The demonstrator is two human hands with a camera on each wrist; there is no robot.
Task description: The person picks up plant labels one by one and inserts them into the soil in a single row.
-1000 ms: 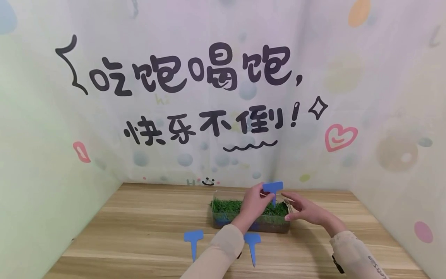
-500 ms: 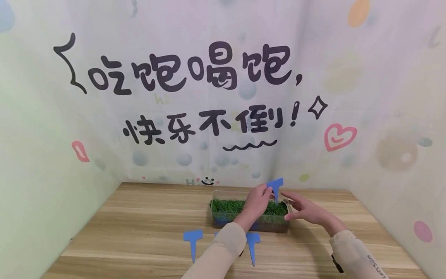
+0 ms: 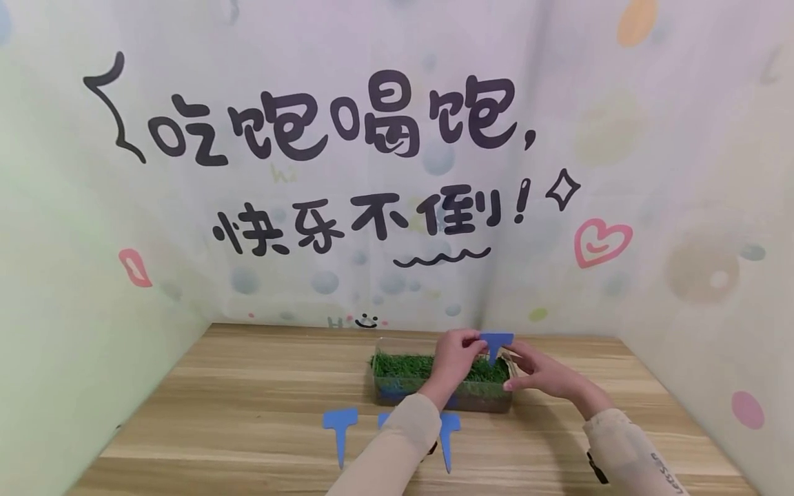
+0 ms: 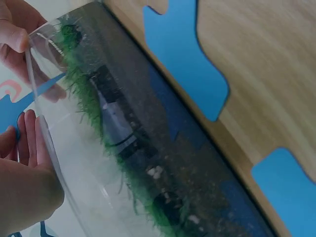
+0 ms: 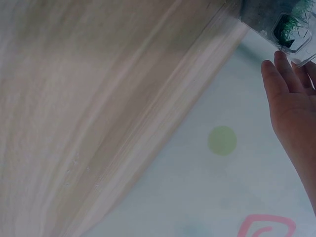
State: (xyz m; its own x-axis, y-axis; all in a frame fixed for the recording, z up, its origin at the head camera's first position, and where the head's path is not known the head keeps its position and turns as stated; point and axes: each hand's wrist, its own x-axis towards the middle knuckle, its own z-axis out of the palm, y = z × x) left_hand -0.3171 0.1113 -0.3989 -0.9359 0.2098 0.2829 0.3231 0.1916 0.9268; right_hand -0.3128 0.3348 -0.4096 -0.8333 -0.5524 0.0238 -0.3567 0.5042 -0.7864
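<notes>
A clear plastic tray (image 3: 397, 394) holding green grass (image 3: 403, 365) stands mid-table. My left hand (image 3: 477, 342) pinches the head of a blue T-shaped label (image 3: 497, 340) whose stem points down into the grass at the tray's right end. My right hand (image 3: 511, 368) rests with straight fingers against the tray's right end. In the left wrist view the tray wall (image 4: 148, 148) fills the frame, with my left hand (image 4: 24, 163) at its rim. The right wrist view shows my right hand's fingers (image 5: 289, 94) beside the tray's corner (image 5: 289, 29).
Two more blue labels (image 3: 340, 424) (image 3: 448, 432) lie flat on the wooden table (image 3: 248, 399) in front of the tray, and a third is partly hidden behind my left sleeve (image 3: 397, 448). Printed backdrop walls close in the table at the back and both sides.
My left hand tilted the blue label up, then brought it a little right and down, level, over the grass at the tray's right end. My right hand stayed at the tray's end.
</notes>
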